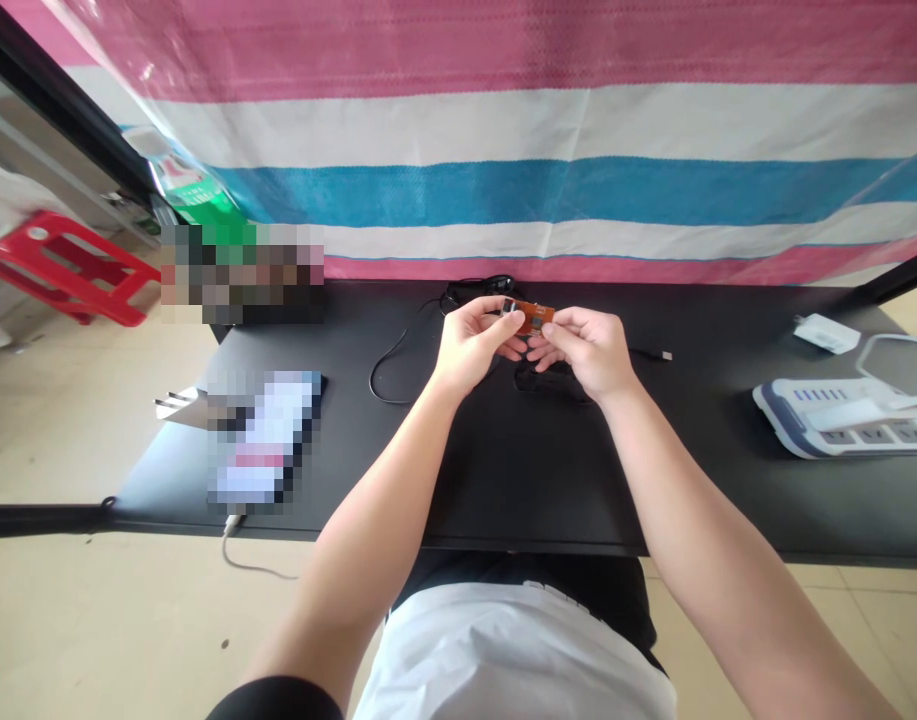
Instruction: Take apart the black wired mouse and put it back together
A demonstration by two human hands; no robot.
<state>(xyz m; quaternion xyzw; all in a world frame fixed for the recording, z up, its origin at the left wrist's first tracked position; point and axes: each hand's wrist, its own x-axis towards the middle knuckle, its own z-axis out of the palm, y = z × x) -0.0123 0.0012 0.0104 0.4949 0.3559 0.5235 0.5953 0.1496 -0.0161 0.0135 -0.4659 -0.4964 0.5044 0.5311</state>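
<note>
A small orange circuit board (531, 317) with dark parts on its face is held up over the black table (533, 480). My left hand (473, 345) pinches its left end between thumb and fingers. At the right end, the thumb and fingers of my right hand (589, 348) are closed on the same board. Beneath my hands lies a dark object (552, 380), partly hidden and hard to make out against the table. Behind them a black cable (479, 288) is coiled, with one loop running out to the left.
At left lie a blurred phone (267, 440) with a charging lead and a white card-like item (188, 405). A green-labelled bottle (210, 205) stands at the back left. Rightward are a power strip (840, 415), a white adapter (827, 333) and a USB plug (666, 356). Striped sheeting (548, 190) hangs behind.
</note>
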